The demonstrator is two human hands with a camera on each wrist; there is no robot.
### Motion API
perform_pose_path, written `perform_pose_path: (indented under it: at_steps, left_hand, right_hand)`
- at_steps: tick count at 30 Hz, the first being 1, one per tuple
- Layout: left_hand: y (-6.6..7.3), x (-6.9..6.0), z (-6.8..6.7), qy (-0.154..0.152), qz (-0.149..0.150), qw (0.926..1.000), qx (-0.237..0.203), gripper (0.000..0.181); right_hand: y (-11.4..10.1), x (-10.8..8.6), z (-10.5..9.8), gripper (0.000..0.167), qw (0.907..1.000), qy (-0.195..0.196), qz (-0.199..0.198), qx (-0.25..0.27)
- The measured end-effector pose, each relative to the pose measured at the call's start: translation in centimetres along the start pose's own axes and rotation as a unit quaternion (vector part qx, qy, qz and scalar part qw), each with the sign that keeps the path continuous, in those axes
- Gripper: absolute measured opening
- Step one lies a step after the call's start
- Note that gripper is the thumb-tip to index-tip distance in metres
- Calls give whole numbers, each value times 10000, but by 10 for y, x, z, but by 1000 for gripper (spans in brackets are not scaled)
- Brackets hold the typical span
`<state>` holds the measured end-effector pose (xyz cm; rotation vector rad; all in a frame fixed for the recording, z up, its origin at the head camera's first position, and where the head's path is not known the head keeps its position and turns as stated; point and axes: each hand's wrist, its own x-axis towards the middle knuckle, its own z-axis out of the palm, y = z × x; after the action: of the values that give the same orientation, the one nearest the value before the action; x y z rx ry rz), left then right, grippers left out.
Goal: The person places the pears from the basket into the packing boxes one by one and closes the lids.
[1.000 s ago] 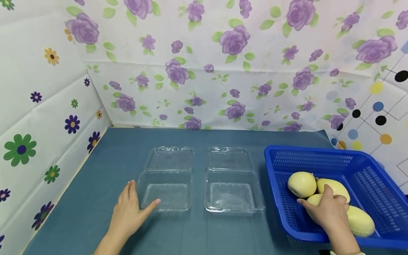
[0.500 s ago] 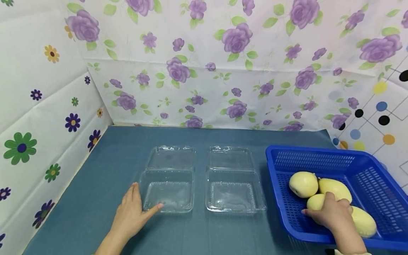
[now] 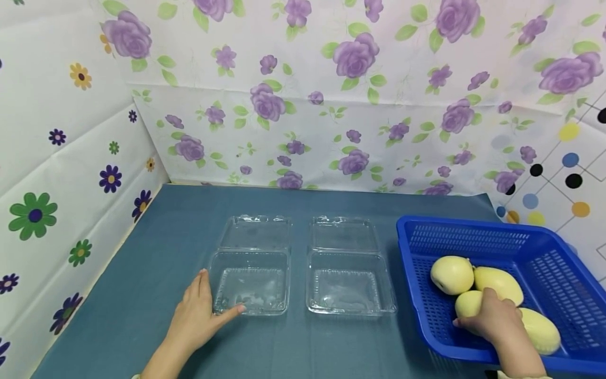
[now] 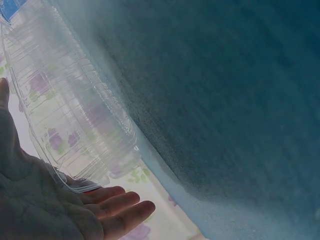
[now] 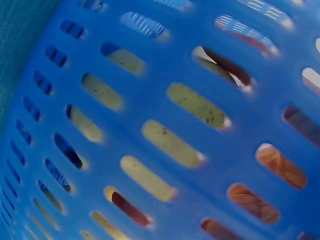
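In the head view my right hand [image 3: 497,321] reaches into a blue plastic basket [image 3: 411,295] and grips a pale yellow oval fruit [image 3: 468,303], thumb on its left side. Three similar fruits lie around it: a rounder one [image 3: 452,275], one behind [image 3: 499,284] and one at the right [image 3: 541,330]. My left hand [image 3: 191,321] is spread at the left front corner of a clear plastic clamshell box [image 3: 251,287]; its fingers [image 4: 129,220] are nearly straight. The right wrist view shows yellow skin and parts of the hand through the basket slots.
A second clear clamshell box [image 3: 347,289] stands right of the first, both with lids folded back. A blue-grey cloth [image 3: 265,347] covers the table. Flower-patterned sheets [image 3: 307,131] wall the back and left side.
My right hand has settled lower around the front left fruit, its index finger now more bent. The left hand has kept its place at the box. The head view has shifted slightly.
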<state>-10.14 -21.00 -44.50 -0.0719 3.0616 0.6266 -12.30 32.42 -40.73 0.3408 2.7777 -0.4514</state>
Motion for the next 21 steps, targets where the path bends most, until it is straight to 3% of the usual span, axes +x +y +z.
perform_pose_path:
  at_steps: [11, 21]
  left_hand:
    - [-2, -1, 1, 220, 196, 9996, 31, 123]
    - [-1, -1, 1, 44, 117, 9999, -5, 125]
  right_hand:
    - [-2, -1, -2, 98, 9999, -72, 67, -21]
    - [6, 3, 3, 99, 9997, -154, 182, 35]
